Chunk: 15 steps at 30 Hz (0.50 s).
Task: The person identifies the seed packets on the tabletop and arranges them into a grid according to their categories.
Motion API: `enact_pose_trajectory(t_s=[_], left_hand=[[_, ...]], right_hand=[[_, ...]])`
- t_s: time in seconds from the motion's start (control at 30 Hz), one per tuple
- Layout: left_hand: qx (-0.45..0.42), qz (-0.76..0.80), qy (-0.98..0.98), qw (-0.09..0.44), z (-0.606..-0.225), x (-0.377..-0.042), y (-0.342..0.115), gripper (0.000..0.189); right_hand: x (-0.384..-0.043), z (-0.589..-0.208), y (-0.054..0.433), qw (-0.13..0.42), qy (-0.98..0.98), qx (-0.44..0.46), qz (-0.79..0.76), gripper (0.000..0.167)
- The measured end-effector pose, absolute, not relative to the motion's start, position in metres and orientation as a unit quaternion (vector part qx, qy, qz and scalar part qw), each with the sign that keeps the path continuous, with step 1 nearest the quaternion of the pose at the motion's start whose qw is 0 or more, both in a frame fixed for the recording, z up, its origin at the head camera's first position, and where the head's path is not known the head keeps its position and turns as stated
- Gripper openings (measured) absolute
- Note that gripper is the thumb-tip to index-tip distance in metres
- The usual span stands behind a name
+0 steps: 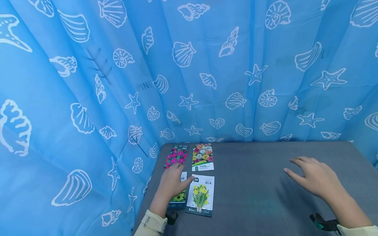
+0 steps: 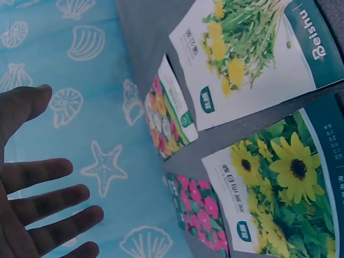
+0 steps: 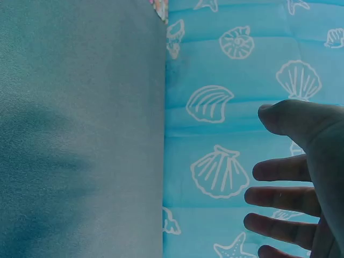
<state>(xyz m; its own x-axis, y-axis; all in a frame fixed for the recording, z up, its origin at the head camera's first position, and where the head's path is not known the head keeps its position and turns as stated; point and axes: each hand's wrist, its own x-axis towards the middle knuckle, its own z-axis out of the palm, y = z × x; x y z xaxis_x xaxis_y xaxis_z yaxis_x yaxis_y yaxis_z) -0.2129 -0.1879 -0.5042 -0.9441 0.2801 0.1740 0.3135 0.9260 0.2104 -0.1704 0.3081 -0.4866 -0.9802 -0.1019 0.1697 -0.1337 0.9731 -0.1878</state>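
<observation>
Four flower-picture packets lie in two rows of two on the left part of the grey worktop (image 1: 251, 180). The person's left hand (image 1: 174, 182) is over the left pair, hiding part of the sunflower packet (image 1: 178, 197) and the near edge of the pink-flower packet (image 1: 176, 157) from the head camera. In the left wrist view its fingers (image 2: 54, 200) are spread and hold nothing. Just beside, on the right, lies the dandelion packet (image 1: 200, 193), with the mixed-flower packet (image 1: 203, 154) beyond it. The right hand (image 1: 316, 177) is well apart over the right side, fingers extended, thumb apart, gripping nothing.

A blue curtain (image 1: 206, 65) printed with white shells and starfish hangs along the worktop's far and left edges; faint letters "PIN" show on it. A dark band (image 1: 172, 217) is at the left wrist, another at the right.

"Beishu" reads clearly on the dandelion packet's dark green strip, with "蒲公英" near its top. The mixed-flower packet carries "洋桔梗"; the sunflower packet's title includes "日葵". Smaller print is too fine to read.
</observation>
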Motion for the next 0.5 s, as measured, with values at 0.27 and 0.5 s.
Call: enact_pose_trajectory(t_s=[0.27, 0.5], left_hand=[[-0.14, -0.115, -0.982, 0.058, -0.513, -0.212, -0.188, 0.069], [-0.134, -0.13, -0.981, 0.056, -0.52, -0.209, -0.189, 0.068]], right_hand=[[-0.172, -0.494, 0.306, 0.078, -0.989, 0.06, 0.112, 0.058], [-0.175, -0.502, 0.301, 0.077, -0.988, 0.055, 0.124, 0.058]])
